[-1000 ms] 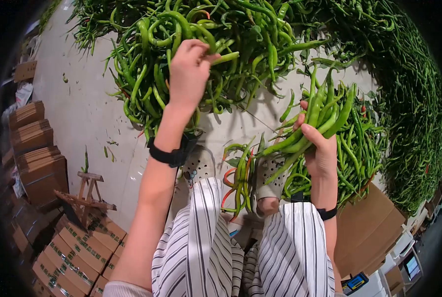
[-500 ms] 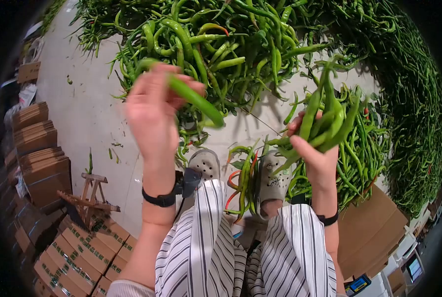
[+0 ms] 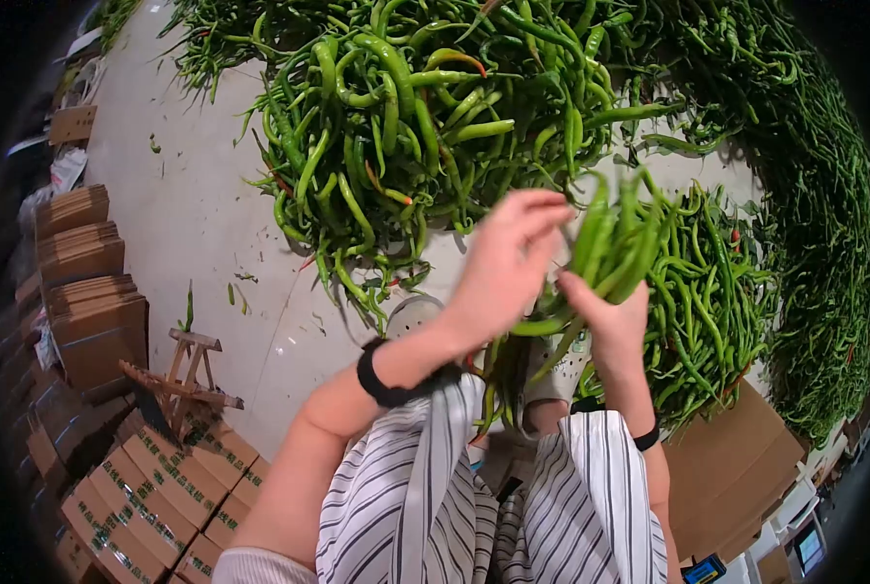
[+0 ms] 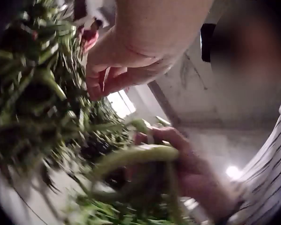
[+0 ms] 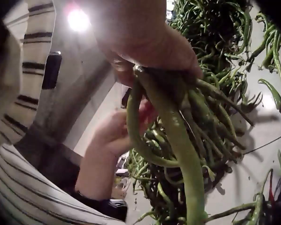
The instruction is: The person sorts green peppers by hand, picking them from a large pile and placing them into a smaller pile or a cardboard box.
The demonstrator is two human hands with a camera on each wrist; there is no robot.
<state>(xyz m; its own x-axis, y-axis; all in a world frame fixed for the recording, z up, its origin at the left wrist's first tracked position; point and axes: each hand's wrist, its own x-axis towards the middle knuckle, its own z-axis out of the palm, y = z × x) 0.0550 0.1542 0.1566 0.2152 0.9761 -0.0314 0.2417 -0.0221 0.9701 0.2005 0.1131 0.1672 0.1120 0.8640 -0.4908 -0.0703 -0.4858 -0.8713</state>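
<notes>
My left hand (image 3: 508, 263) is just left of the bunch, its fingers loosely bent with no pepper visible in them; the left wrist view shows its fingers and thumb close together (image 4: 126, 51). My right hand (image 3: 615, 326) grips a bunch of long green peppers (image 3: 610, 243), the thumb across their near side. In the right wrist view, thick peppers (image 5: 178, 136) hang from the right hand (image 5: 150, 42), with the left hand (image 5: 110, 133) behind. Below the hands, a few green and red peppers (image 3: 498, 380) lie between the shoes, partly covered.
A large heap of green peppers (image 3: 386, 127) lies ahead, a smaller pile (image 3: 703, 302) right of the right hand, and a long bank (image 3: 814, 195) at far right. Flattened cartons (image 3: 89, 321), a small wooden stool (image 3: 191, 375) and printed boxes (image 3: 162, 487) stand left; cardboard (image 3: 737, 467) lies right.
The left hand moved from the heap with a green pepper, then across right to beside the bunch; that pepper no longer shows in it. The right hand shifted slightly left, still gripping the bunch.
</notes>
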